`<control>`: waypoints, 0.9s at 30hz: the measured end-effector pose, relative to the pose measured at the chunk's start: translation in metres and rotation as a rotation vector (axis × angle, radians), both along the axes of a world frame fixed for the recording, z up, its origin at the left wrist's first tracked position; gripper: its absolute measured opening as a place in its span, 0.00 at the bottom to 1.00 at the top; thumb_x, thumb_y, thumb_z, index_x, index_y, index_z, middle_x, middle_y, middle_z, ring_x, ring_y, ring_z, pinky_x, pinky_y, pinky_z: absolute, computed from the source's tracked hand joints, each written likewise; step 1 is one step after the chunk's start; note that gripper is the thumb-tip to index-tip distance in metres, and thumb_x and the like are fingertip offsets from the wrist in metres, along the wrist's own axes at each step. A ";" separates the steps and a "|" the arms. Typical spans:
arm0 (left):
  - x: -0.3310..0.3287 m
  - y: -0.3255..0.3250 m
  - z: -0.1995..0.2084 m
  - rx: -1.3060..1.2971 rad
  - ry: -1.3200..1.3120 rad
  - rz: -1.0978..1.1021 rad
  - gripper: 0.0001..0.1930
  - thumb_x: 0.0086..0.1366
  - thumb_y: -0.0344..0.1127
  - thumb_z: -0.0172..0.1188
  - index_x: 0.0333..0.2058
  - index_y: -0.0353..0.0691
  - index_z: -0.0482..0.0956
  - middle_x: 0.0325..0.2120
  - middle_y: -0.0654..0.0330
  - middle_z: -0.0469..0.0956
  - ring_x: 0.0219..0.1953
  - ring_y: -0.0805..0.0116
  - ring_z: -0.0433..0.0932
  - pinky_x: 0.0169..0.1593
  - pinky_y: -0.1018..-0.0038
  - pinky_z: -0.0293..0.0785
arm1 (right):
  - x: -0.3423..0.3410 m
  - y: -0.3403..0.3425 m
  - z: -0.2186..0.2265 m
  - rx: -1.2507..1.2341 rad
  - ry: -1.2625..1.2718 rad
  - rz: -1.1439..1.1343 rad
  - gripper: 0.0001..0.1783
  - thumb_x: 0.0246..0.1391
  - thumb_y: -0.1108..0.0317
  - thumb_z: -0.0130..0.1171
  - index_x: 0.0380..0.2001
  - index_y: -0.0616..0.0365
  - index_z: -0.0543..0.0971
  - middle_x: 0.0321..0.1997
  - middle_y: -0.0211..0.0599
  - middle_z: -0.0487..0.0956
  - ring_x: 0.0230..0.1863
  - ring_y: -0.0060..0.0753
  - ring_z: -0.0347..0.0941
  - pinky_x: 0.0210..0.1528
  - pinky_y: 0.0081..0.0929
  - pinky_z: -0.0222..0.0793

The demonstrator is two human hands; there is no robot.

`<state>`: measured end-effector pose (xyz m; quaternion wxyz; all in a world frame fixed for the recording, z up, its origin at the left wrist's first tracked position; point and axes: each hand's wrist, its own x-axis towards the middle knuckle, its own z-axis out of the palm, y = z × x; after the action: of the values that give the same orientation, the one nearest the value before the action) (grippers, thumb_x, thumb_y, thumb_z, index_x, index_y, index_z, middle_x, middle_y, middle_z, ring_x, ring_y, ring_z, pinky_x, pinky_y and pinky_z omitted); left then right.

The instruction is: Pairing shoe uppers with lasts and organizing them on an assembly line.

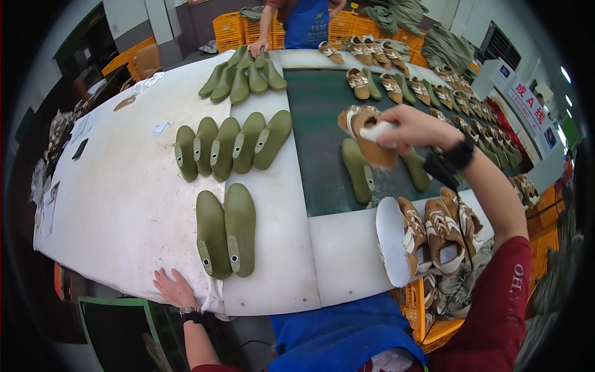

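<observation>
Over the dark green conveyor belt [322, 180], my right hand [421, 127] grips a brown and white shoe [375, 155] by its pale heel end, its toe tilted to the far left. Two green shoe lasts [357, 170] lie on the belt beneath it, partly covered by the shoe and hand. My left hand [173, 288] rests flat with fingers apart on the near edge of the white tabletop [124, 217], holding nothing. Closest to it is a pair of green lasts [226, 232]. Farther off lie a row of several lasts [232, 146] and another cluster [242, 80].
Several finished-looking shoes [443, 235] and a white sole-shaped piece [392, 242] sit at the near right, above an orange crate [412, 304]. Shoes and lasts line the belt's far right. Across the table, a co-worker in a blue apron [307, 28] touches the far lasts.
</observation>
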<state>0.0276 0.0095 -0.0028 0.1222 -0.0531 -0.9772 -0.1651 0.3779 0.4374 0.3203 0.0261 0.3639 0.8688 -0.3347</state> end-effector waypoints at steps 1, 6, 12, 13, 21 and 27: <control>-0.001 0.000 0.001 0.003 -0.004 0.005 0.23 0.62 0.44 0.48 0.53 0.40 0.65 0.60 0.58 0.57 0.62 0.53 0.50 0.59 0.51 0.49 | -0.015 0.026 -0.018 0.021 0.014 -0.034 0.18 0.46 0.62 0.57 0.37 0.65 0.75 0.25 0.33 0.74 0.19 0.21 0.71 0.21 0.19 0.67; -0.003 -0.005 0.001 0.038 0.051 -0.022 0.22 0.60 0.39 0.51 0.51 0.37 0.66 0.58 0.53 0.60 0.61 0.49 0.52 0.59 0.55 0.51 | -0.098 0.111 -0.136 0.126 0.128 -0.188 0.21 0.41 0.62 0.59 0.39 0.62 0.76 0.33 0.44 0.78 0.22 0.31 0.78 0.29 0.25 0.75; -0.004 -0.011 -0.009 0.036 0.034 -0.015 0.22 0.59 0.38 0.51 0.52 0.36 0.66 0.58 0.53 0.60 0.62 0.50 0.51 0.59 0.56 0.50 | -0.153 0.123 -0.253 0.303 -0.088 -0.237 0.20 0.41 0.66 0.57 0.42 0.51 0.77 0.46 0.47 0.75 0.48 0.46 0.71 0.52 0.34 0.66; -0.003 -0.010 -0.008 0.030 0.017 -0.008 0.22 0.60 0.38 0.50 0.52 0.36 0.66 0.58 0.53 0.60 0.62 0.50 0.51 0.59 0.56 0.50 | -0.155 0.125 -0.264 0.287 -0.077 -0.286 0.20 0.42 0.69 0.56 0.43 0.52 0.76 0.46 0.48 0.74 0.48 0.47 0.70 0.52 0.35 0.65; -0.005 -0.015 -0.008 0.015 0.026 -0.034 0.22 0.61 0.40 0.49 0.52 0.36 0.65 0.57 0.51 0.60 0.61 0.49 0.52 0.60 0.57 0.51 | -0.146 0.082 -0.274 0.273 0.242 -0.103 0.28 0.40 0.75 0.49 0.51 0.55 0.68 0.46 0.51 0.73 0.50 0.49 0.68 0.51 0.39 0.64; -0.007 -0.010 -0.008 -0.087 0.038 -0.037 0.23 0.62 0.46 0.47 0.53 0.41 0.65 0.58 0.54 0.59 0.60 0.49 0.54 0.58 0.50 0.54 | -0.153 -0.051 -0.225 0.065 0.005 0.205 0.20 0.45 0.66 0.51 0.45 0.54 0.75 0.45 0.45 0.76 0.49 0.45 0.70 0.51 0.37 0.65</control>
<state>0.0205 -0.0001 -0.0107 0.1354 -0.0795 -0.9798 -0.1235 0.2252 0.3861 0.0952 0.0462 0.2727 0.9120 -0.3028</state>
